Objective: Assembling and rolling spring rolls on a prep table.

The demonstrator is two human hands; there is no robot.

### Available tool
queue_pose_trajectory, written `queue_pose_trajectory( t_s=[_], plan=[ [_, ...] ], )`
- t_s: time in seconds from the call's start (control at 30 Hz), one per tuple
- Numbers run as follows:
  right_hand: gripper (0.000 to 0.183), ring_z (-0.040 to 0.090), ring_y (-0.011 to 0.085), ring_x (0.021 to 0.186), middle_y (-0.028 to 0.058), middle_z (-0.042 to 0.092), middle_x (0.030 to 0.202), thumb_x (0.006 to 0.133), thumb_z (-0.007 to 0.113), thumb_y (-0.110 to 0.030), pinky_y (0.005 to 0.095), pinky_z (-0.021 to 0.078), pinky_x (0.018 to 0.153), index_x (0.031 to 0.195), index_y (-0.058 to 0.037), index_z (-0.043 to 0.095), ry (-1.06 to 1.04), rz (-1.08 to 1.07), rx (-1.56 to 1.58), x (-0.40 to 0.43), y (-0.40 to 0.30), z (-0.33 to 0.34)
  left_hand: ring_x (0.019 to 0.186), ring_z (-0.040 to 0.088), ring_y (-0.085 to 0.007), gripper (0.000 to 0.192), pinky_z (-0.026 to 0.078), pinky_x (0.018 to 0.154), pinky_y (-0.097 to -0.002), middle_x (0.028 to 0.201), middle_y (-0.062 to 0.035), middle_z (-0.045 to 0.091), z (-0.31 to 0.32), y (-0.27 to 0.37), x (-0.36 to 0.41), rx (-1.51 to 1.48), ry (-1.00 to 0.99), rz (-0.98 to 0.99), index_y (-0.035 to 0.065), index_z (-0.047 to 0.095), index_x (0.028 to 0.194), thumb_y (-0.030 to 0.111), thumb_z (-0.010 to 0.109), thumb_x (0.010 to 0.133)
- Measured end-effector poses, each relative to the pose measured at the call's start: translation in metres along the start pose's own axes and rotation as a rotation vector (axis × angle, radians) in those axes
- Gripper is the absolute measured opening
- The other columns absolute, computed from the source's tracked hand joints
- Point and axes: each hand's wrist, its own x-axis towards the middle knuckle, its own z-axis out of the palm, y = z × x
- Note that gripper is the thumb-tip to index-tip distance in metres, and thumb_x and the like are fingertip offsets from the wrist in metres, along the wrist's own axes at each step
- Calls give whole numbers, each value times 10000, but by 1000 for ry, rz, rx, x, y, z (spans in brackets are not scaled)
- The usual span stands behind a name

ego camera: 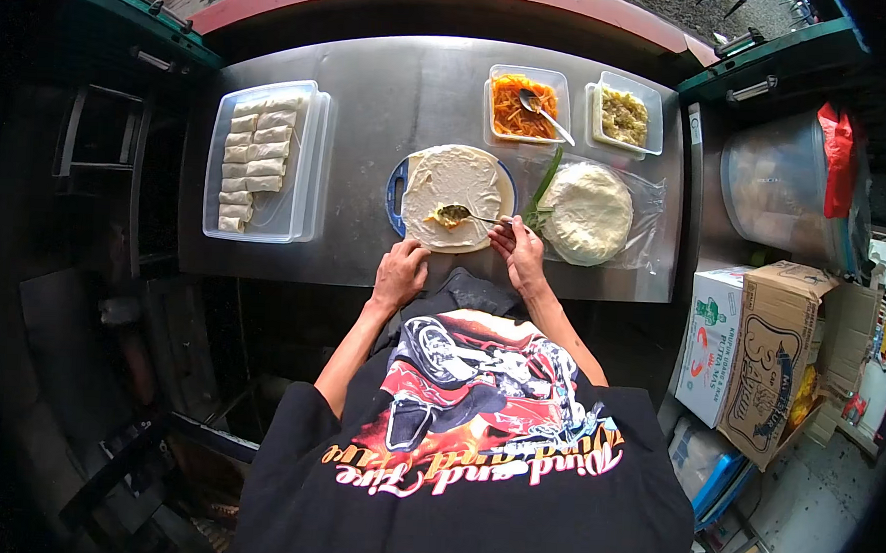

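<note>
My right hand (pixel 521 254) holds a metal spoon (pixel 483 218) by its handle. The spoon's bowl is over a small heap of yellowish filling (pixel 437 219) on a round, thin dough wrapper (pixel 455 179). Under the wrapper lies a round board with a blue rim and handle (pixel 396 197). My left hand (pixel 401 273) is at the near left edge of the wrapper with its fingers curled; whether it pinches the edge cannot be made out. Right of the board, a stack of pale round wrappers (pixel 589 213) sits on a clear plastic bag (pixel 644 238).
A plastic container (pixel 306 164) of rolled wrappers (pixel 268 149) stands at left on the steel table (pixel 370 92). Behind the stack are tubs of orange shreds (pixel 516 104) and pale filling (pixel 622 119). Green leaves (pixel 545 184) lie beside the stack. Cardboard boxes (pixel 769 361) stand at right.
</note>
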Motion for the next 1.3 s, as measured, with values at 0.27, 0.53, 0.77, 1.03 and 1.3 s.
queue_pose_trajectory(
  t_s=[0.27, 0.53, 0.77, 1.03, 1.3],
  plan=[
    [348, 707, 198, 891, 86, 689, 954, 1029, 529, -333, 319, 569, 795, 1141, -15, 613, 38, -157, -82, -11, 11, 9, 1163, 552, -298, 319, 493, 891, -427, 1212, -95, 576, -16, -26, -8, 0, -66, 22, 86, 633, 1112, 115, 679, 798],
    [353, 712, 202, 883, 96, 698, 954, 1030, 530, -325, 317, 573, 814, 1125, 0, 628, 79, -306, -233, -25, 17, 10, 1352, 410, -335, 548, 448, 1000, -452, 1432, -160, 442, -13, -52, 6, 93, -214, 114, 104, 555, 1298, 171, 715, 778],
    [366, 715, 185, 831, 97, 706, 925, 1017, 561, -322, 299, 581, 786, 1096, 22, 659, 128, -422, -272, -33, 17, 25, 1396, 359, -328, 621, 386, 1055, -473, 1494, -150, 390, -7, -65, 15, 202, -240, 199, 105, 523, 1348, 225, 733, 776],
    [360, 704, 158, 789, 80, 708, 860, 1017, 566, -305, 291, 581, 738, 1100, 27, 678, 37, -393, -351, -40, 31, 40, 1407, 344, -327, 623, 374, 1052, -501, 1502, -149, 382, -10, -68, 13, 228, -275, 176, 129, 524, 1347, 241, 734, 771],
    [337, 696, 136, 780, 64, 703, 845, 1010, 583, -285, 252, 561, 742, 1099, 23, 688, 36, -379, -523, -37, 41, 44, 1423, 330, -309, 624, 359, 1064, -554, 1512, -124, 378, -13, -72, 12, 217, -285, 190, 158, 512, 1358, 224, 725, 776]
  ],
)
